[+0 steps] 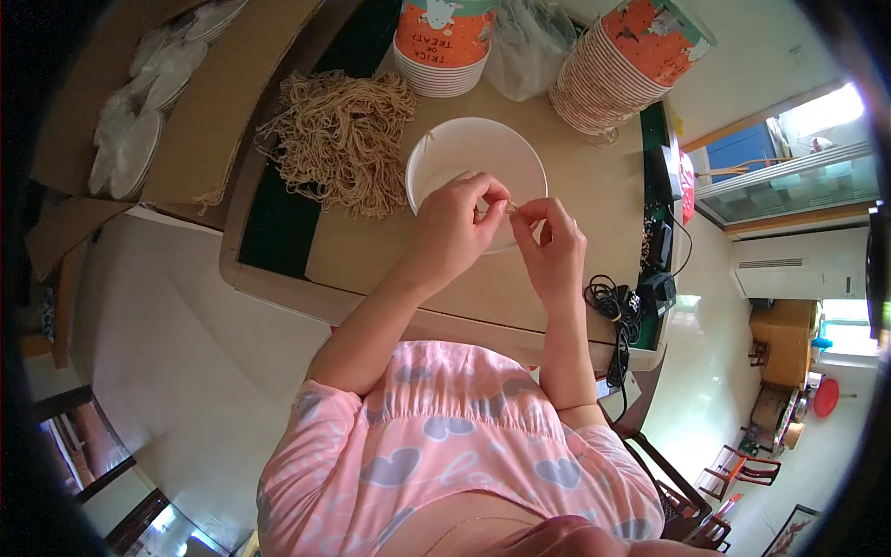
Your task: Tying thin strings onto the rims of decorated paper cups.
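My left hand (pixel 455 223) and my right hand (pixel 554 243) meet above the near side of a white round tub (pixel 438 153). Thumb and fingers of both are pinched together on a short piece of beige string (pixel 511 208), mostly hidden by the fingertips. The tub stands upright on the table, its inside pale, with a small beige strand at its far rim. To its left lies a loose, tangled heap of beige string (pixel 343 139). Behind the tub are two stacks of nested orange-printed paper tubs, an upright one (pixel 444 46) and a leaning one (pixel 613 79).
Between the stacks sits a clear plastic bag (pixel 529 46). A cardboard box (pixel 237 102) at the left holds white round lids (pixel 139 139) in plastic. Coiled black cable (pixel 613 306) and a black adapter (pixel 658 290) lie at the table's right edge.
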`<state>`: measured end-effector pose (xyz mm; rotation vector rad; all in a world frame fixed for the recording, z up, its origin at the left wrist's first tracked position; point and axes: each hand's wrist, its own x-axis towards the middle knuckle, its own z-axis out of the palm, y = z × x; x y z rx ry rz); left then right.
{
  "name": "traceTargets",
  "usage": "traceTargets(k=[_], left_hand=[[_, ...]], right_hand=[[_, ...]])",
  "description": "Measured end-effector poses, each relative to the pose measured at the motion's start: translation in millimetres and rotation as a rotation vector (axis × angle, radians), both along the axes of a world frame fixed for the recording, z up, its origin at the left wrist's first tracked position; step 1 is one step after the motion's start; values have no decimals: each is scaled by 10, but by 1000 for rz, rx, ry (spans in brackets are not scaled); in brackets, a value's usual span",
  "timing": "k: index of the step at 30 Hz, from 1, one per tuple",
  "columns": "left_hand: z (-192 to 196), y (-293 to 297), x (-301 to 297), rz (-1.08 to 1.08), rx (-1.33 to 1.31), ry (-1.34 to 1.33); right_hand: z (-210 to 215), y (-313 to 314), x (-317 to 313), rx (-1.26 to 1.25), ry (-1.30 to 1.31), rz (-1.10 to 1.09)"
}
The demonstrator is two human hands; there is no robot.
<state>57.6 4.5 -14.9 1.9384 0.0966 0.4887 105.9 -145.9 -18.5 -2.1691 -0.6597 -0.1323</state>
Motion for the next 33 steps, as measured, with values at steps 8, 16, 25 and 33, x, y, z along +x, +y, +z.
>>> traceTargets(k=[8, 16, 25, 33], left_hand=[[-39, -2, -68, 42, 146, -12], [-30, 11, -115, 57, 220, -36], [-59, 14, -197, 119, 280, -51], [-92, 6, -184, 115, 274, -38]], right_hand=[[20, 15, -9, -52, -49, 38], [159, 93, -91, -70, 10, 29], [125, 82, -104, -62, -14, 62], [84, 71, -144, -24, -24, 64]])
